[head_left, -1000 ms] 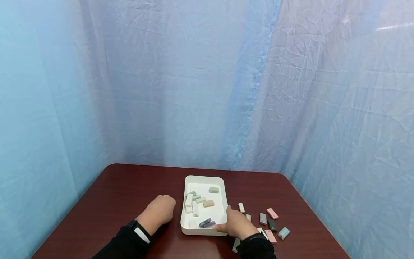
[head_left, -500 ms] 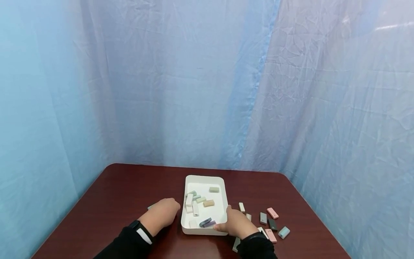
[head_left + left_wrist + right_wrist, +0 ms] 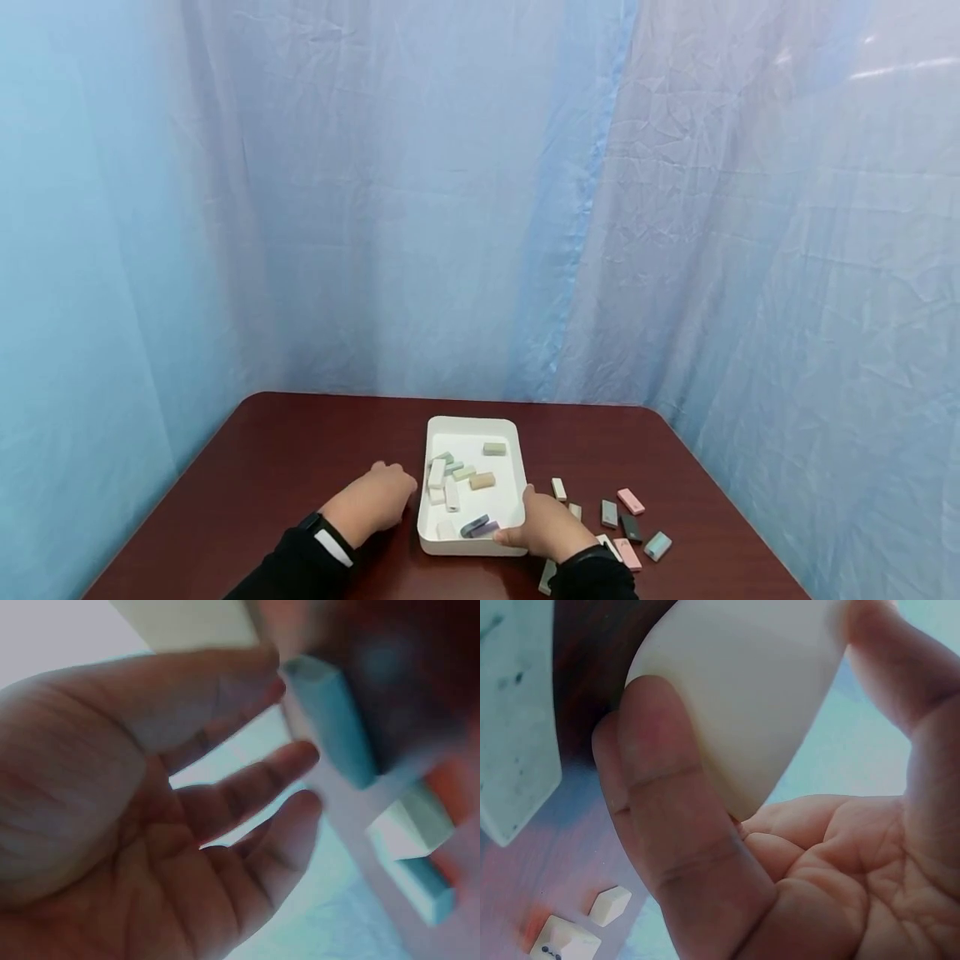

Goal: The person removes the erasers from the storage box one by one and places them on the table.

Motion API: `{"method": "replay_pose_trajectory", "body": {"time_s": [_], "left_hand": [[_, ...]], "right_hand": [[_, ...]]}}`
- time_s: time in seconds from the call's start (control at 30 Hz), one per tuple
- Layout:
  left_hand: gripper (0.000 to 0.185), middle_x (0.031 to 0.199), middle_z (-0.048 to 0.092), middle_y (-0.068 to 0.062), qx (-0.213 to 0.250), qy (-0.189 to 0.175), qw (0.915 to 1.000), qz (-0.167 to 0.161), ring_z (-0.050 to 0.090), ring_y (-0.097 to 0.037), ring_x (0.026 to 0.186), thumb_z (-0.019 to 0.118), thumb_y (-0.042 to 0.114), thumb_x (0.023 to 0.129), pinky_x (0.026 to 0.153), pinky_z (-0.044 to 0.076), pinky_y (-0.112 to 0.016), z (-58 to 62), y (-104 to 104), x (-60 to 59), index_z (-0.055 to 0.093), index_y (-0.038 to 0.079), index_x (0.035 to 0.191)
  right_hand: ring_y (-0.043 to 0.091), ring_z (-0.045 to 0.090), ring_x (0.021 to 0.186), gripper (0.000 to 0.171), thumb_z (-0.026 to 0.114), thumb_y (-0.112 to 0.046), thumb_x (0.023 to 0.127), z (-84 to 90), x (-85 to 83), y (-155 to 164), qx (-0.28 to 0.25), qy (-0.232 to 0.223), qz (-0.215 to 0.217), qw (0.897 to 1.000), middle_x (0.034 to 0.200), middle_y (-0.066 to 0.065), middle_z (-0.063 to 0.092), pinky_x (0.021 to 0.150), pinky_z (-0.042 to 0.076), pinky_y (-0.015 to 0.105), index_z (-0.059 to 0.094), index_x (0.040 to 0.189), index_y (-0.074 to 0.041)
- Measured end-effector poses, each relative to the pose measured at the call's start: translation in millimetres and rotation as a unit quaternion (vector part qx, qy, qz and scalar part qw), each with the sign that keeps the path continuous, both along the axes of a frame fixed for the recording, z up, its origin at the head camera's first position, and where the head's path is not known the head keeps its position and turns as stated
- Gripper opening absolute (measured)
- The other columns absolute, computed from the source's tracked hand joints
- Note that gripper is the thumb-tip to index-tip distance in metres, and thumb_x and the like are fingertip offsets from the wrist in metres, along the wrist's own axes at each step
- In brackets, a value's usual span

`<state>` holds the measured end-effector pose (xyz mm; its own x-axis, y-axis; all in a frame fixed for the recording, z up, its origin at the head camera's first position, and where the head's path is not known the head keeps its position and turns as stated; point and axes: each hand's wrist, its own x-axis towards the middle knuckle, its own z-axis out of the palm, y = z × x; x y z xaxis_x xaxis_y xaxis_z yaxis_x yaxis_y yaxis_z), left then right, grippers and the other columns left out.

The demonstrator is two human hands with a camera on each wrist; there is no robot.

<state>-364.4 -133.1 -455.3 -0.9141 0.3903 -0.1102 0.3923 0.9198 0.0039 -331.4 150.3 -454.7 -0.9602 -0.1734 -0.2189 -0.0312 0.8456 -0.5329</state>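
My right hand point(image 3: 551, 525) grips the near right corner of a white tray point(image 3: 471, 426). In the right wrist view the tray's wall point(image 3: 750, 690) sits between fingers and thumb. My left hand point(image 3: 372, 500) is low over the table just left of the tray. The left wrist view has its fingers loosely bent, with a blue-green eraser-like block point(image 3: 337, 727) right at the fingertips, outside the grasp. Inside the tray lie several pastel eraser-like blocks, among them a tan one point(image 3: 482, 481), a pale green one point(image 3: 494, 448) and a dark blue-grey one point(image 3: 474, 526).
Several more blocks lie scattered right of the tray, including a pink one point(image 3: 631, 501), a dark one point(image 3: 630, 527) and a light blue one point(image 3: 657, 546). A speckled pale block point(image 3: 517, 727) is close to the right hand. Blue curtains point(image 3: 465, 200) hang behind the dark red table point(image 3: 300, 433).
My left hand has shifted right toward the tray. A block end that peeked out behind it half a second ago is hidden now. The right hand keeps its grip; the head view tilts slightly up.
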Motion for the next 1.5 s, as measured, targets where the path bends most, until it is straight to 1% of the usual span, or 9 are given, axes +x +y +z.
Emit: {"method": "replay_pose_trajectory", "body": {"time_s": [0.1,0.3,0.53,0.6,0.67,0.8,0.9,1.2,1.5], "left_hand": [[0.017,0.103,0.069,-0.008,-0.005,0.027,0.9996,-0.001,0.053,-0.022,0.093,0.066,0.007,0.101,0.090,0.047,-0.040,3.4,7,-2.8,0.078,0.014,0.112],[0.017,0.108,0.069,-0.010,-0.037,0.103,0.9938,-0.022,0.055,-0.022,0.090,0.063,0.013,0.104,0.089,0.052,-0.037,7.5,22,-1.0,0.079,0.007,0.107],[0.016,0.100,0.067,-0.010,-0.025,0.131,0.9907,0.024,0.055,-0.023,0.087,0.071,0.018,0.102,0.082,0.055,-0.036,6.3,33,1.2,0.080,0.006,0.101],[0.015,0.097,0.067,-0.009,-0.021,0.143,0.9895,0.008,0.058,-0.023,0.088,0.072,0.020,0.101,0.082,0.057,-0.036,7.0,38,0.8,0.080,0.008,0.100],[0.011,0.096,0.068,-0.006,-0.019,0.148,0.9882,-0.035,0.060,-0.022,0.088,0.074,0.020,0.099,0.083,0.057,-0.036,5.6,43,0.2,0.081,0.012,0.099],[0.012,0.100,0.069,0.001,-0.015,0.138,0.9810,-0.135,0.062,-0.016,0.091,0.075,0.016,0.098,0.083,0.057,-0.033,0.7,51,1.5,0.080,0.022,0.108],[0.022,0.100,0.069,0.004,-0.013,0.115,0.9779,-0.174,0.061,-0.010,0.088,0.076,0.012,0.098,0.079,0.054,-0.028,-3.1,55,3.8,0.077,0.027,0.114],[0.011,0.086,0.066,0.006,-0.042,0.124,0.9710,-0.200,0.058,-0.009,0.075,0.075,0.017,0.097,0.071,0.051,-0.027,-5.5,58,7.6,0.081,0.026,0.094],[0.020,0.071,0.053,0.012,0.067,0.062,0.9682,-0.233,0.037,-0.003,0.064,0.082,0.015,0.089,0.060,0.033,-0.021,-12.5,51,1.5,0.077,0.024,0.071]], "right_hand": [[0.053,0.054,0.139,0.097,0.088,-0.040,0.088,-2.0,-0.5,0,0.004,0.002,0.001,1.000,0.151,0.036,0.053,0.110,0.044,0.067,0.042,0.154,0.014],[0.053,0.056,0.137,0.098,0.088,-0.041,0.088,-2.6,0.4,0,0.009,-0.005,0.000,1.000,0.150,0.035,0.054,0.109,0.045,0.067,0.041,0.154,0.014],[0.052,0.055,0.138,0.097,0.087,-0.040,0.089,-1.6,-0.2,0,0.010,-0.002,0.000,1.000,0.151,0.035,0.054,0.109,0.045,0.067,0.041,0.155,0.013],[0.052,0.055,0.137,0.097,0.087,-0.040,0.089,-1.7,-0.7,0,0.010,0.003,0.000,1.000,0.151,0.035,0.054,0.109,0.045,0.067,0.041,0.154,0.014],[0.052,0.056,0.137,0.097,0.087,-0.040,0.089,-2.4,-0.8,0,0.009,0.004,0.001,1.000,0.150,0.036,0.054,0.109,0.046,0.067,0.041,0.154,0.015],[0.052,0.056,0.137,0.098,0.087,-0.042,0.089,-3.2,-0.6,0,0.015,0.002,0.003,1.000,0.150,0.036,0.054,0.109,0.046,0.066,0.040,0.154,0.016],[0.051,0.057,0.137,0.099,0.086,-0.043,0.089,-2.5,-0.5,-1,0.019,-0.001,0.003,1.000,0.150,0.035,0.055,0.109,0.046,0.066,0.040,0.155,0.015],[0.051,0.058,0.135,0.099,0.085,-0.042,0.090,0.8,0.4,0,0.018,0.007,0.013,1.000,0.149,0.036,0.055,0.107,0.047,0.066,0.038,0.156,0.015],[0.050,0.058,0.135,0.100,0.086,-0.042,0.090,-1.5,0.6,0,0.016,0.003,0.005,1.000,0.149,0.035,0.055,0.106,0.048,0.065,0.037,0.156,0.015]]}}
